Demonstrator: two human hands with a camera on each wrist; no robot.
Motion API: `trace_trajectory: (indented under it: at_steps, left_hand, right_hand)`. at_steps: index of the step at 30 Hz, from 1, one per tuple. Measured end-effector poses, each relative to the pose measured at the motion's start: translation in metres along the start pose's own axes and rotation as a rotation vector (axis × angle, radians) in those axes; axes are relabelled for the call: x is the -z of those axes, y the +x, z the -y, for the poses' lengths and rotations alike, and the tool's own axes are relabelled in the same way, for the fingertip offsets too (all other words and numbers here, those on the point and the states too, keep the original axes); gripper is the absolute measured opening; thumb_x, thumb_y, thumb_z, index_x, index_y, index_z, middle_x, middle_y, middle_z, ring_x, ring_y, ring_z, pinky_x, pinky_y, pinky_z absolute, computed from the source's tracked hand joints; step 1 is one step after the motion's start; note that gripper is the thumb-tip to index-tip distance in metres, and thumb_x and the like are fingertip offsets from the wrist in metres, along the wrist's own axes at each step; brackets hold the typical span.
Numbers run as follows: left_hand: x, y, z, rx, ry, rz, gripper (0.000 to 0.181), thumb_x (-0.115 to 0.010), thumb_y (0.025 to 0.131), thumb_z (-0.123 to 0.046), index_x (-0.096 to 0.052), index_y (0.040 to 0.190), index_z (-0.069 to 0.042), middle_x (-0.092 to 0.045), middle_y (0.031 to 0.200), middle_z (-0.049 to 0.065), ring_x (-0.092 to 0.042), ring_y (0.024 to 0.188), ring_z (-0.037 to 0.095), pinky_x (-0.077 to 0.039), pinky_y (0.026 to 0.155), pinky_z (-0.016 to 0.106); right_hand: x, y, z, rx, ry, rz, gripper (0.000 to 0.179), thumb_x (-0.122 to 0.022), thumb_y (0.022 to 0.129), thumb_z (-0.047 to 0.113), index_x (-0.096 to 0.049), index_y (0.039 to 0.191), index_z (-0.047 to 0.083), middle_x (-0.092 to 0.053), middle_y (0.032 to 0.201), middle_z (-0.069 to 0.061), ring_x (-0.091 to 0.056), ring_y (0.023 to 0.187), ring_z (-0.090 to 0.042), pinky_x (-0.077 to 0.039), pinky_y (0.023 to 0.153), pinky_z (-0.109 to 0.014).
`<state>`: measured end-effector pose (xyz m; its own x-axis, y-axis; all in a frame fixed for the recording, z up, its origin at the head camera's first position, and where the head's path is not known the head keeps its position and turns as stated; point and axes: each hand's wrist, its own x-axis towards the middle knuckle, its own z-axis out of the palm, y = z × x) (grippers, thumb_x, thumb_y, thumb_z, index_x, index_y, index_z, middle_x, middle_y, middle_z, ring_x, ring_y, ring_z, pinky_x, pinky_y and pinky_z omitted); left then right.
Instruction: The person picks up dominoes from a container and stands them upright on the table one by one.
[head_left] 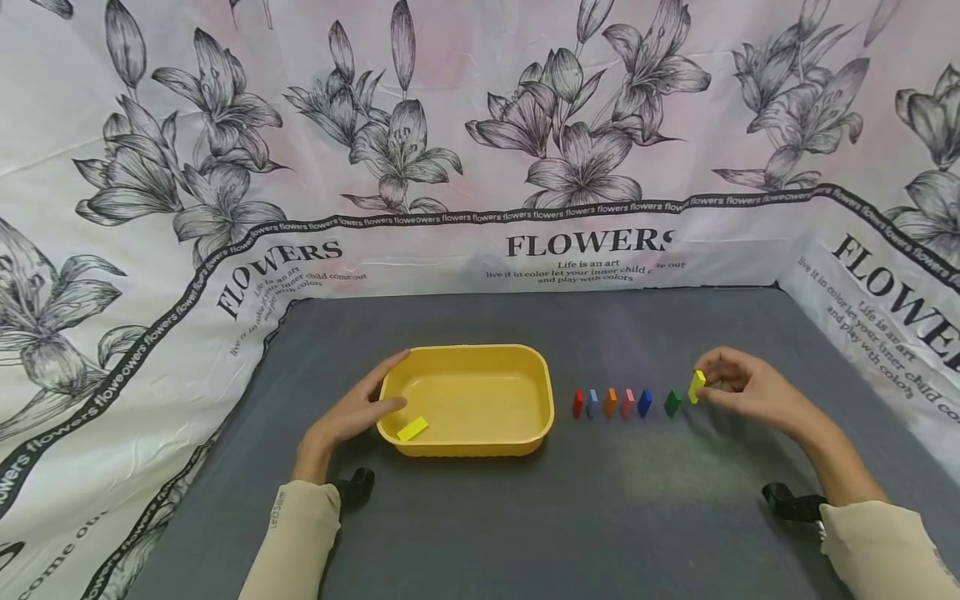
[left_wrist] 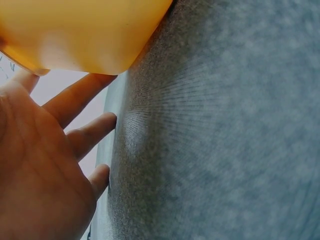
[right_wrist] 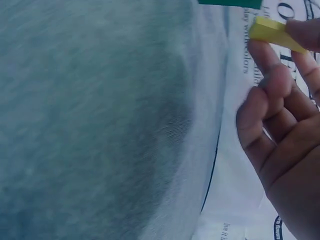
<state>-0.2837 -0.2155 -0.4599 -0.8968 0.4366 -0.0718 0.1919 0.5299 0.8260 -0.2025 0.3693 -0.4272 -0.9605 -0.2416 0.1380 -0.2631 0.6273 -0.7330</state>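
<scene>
My right hand pinches a small yellow block between thumb and fingers, at the right end of a row of upright blocks. In the right wrist view the same yellow block sits at the fingertips, close to a green block. Just left of it in the head view stands the green block, then a dark blue block. My left hand holds the left side of a yellow tray, thumb over the rim and fingers outside. Another yellow block lies in the tray's near left corner.
Between tray and dark blue block stand a red block, a light blue block, an orange block and a pink block. A grey cloth covers the table; a flower-printed sheet hangs around it.
</scene>
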Motion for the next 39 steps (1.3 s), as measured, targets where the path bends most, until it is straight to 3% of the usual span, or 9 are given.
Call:
trace_trajectory:
  at_steps: [4, 9, 17, 39]
  left_hand:
    - [0.0, 0.0, 0.0, 0.002, -0.002, -0.007, 0.075, -0.063, 0.097, -0.028, -0.025, 0.162, -0.036, -0.021, 0.171, 0.006, -0.026, 0.154, 0.038, -0.02, 0.122, 0.069]
    - [0.0, 0.001, 0.001, 0.003, -0.003, -0.002, 0.075, -0.063, 0.098, -0.027, -0.025, 0.162, -0.036, -0.02, 0.171, 0.006, -0.026, 0.154, 0.038, -0.02, 0.122, 0.069]
    - [0.0, 0.002, -0.001, 0.015, -0.013, 0.007, 0.076, -0.063, 0.097, -0.027, -0.025, 0.161, -0.038, -0.019, 0.171, 0.004, -0.024, 0.155, 0.037, -0.018, 0.122, 0.069]
    - [0.001, 0.0, 0.0, 0.023, -0.01, 0.006, 0.076, -0.063, 0.097, -0.028, -0.024, 0.161, -0.04, -0.02, 0.171, 0.004, -0.024, 0.155, 0.037, -0.018, 0.122, 0.07]
  right_hand:
    - [-0.004, -0.001, -0.004, 0.006, 0.003, 0.092, 0.021, -0.07, 0.095, 0.008, -0.059, 0.113, 0.007, -0.075, 0.097, -0.011, -0.066, 0.073, -0.017, -0.048, 0.052, -0.032]
    - [-0.007, -0.002, -0.007, 0.012, -0.013, 0.133, 0.019, -0.069, 0.095, 0.005, -0.058, 0.11, 0.006, -0.073, 0.097, -0.011, -0.066, 0.075, -0.013, -0.05, 0.054, -0.03]
    - [-0.009, -0.005, -0.01, 0.009, -0.05, 0.119, 0.021, -0.071, 0.093, 0.003, -0.057, 0.108, 0.005, -0.073, 0.096, -0.01, -0.061, 0.065, -0.011, -0.046, 0.052, -0.027]
    - [-0.008, -0.005, -0.004, -0.046, -0.125, 0.127, 0.029, -0.075, 0.091, 0.012, -0.06, 0.115, 0.007, -0.07, 0.109, -0.015, -0.055, 0.062, -0.007, -0.046, 0.054, -0.026]
